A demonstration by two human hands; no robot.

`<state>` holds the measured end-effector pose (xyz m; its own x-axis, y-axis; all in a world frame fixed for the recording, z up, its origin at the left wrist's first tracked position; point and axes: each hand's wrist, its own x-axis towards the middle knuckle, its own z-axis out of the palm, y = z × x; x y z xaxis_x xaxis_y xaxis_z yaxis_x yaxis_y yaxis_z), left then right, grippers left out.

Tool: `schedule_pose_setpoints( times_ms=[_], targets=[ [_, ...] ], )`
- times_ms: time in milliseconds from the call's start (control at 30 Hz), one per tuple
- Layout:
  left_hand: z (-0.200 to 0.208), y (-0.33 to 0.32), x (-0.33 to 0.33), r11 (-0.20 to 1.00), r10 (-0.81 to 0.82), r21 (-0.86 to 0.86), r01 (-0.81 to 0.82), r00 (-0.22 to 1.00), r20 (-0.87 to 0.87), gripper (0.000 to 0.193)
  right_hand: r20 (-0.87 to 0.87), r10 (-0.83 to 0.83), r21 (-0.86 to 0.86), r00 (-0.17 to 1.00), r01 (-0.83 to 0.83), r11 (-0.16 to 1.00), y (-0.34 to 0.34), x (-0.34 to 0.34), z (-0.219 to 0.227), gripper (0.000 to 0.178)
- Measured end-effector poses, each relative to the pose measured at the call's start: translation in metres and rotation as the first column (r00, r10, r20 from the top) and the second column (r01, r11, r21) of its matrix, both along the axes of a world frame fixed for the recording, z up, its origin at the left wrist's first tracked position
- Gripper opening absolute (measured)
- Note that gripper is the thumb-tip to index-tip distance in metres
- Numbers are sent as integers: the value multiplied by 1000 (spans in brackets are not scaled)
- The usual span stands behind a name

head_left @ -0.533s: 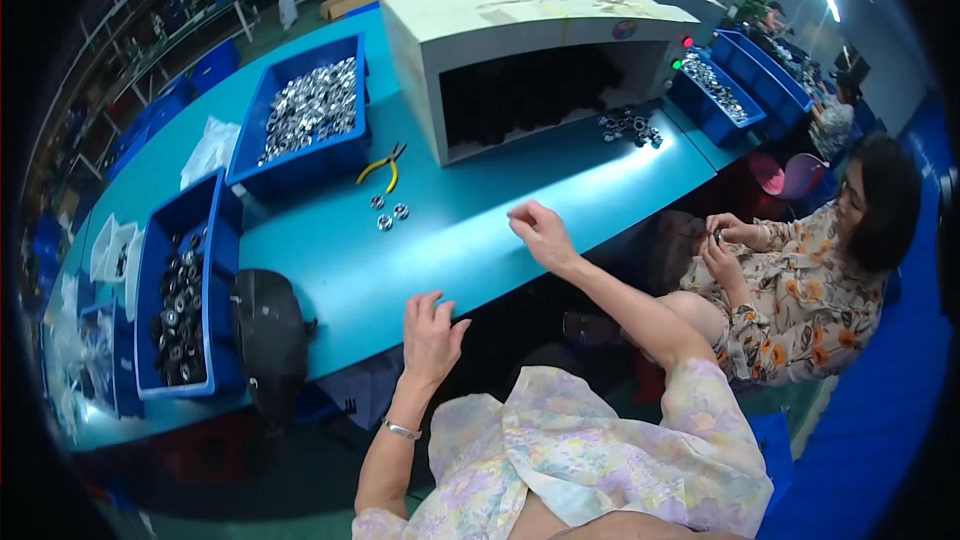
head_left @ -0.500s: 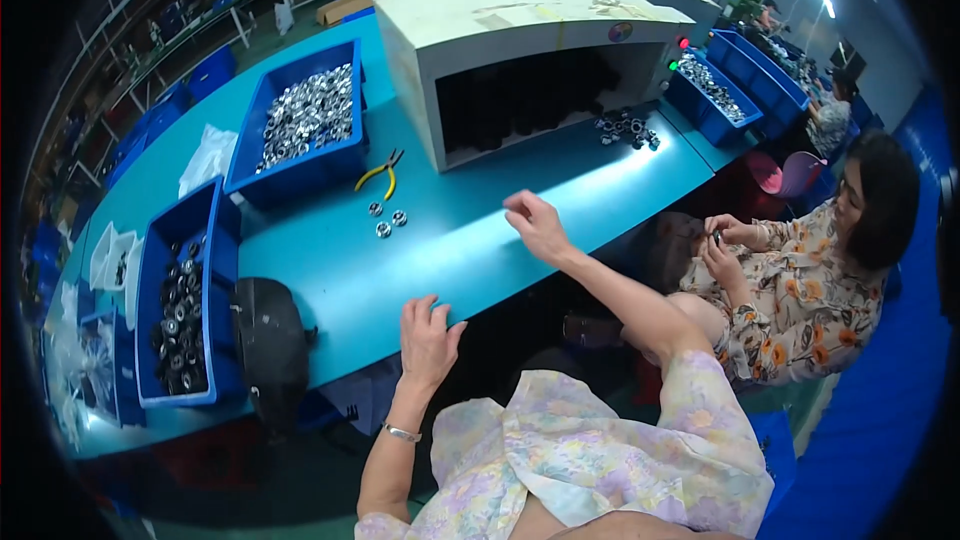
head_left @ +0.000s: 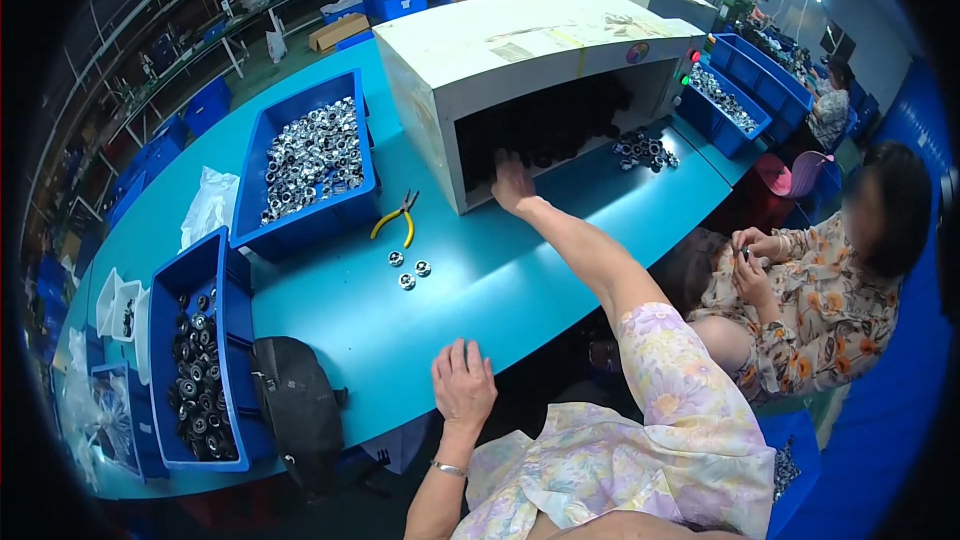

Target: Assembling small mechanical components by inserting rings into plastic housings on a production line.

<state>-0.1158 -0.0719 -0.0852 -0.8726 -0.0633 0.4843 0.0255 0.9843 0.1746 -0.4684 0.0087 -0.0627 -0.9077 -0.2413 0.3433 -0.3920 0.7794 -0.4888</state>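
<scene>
My right hand reaches into the dark opening of a white metal box. Its fingers are in shadow, and whether they grip anything is hidden. Dark round parts lie in a heap inside the box. My left hand rests on the near edge of the turquoise table, fingers stretched out and holding nothing. Between the hands and the bins lie yellow-handled pliers and three small silver round parts. A cluster of dark and silver parts sits at the box's right front.
On the left stand a blue bin of silver parts and another blue bin of black round parts. A black cushion-like object hangs at the table edge. A seated co-worker handles a small part at right. More blue bins stand beyond.
My right hand has moved forward from above the table into the box opening. My left hand has come to lie flatter at the table edge. The view has shifted slightly.
</scene>
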Motion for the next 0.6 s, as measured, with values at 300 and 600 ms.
schedule_pose_setpoints(
  times_ms=[300,600],
  targets=[
    [-2,1,1,1000,7,6,-7,1000,13,38,-10,61,-23,998,-62,998,8,-16,9,35],
    [0,1,2,1000,12,15,-12,1000,-3,37,190,10,-262,982,41,964,10,-1,20,25]
  ],
)
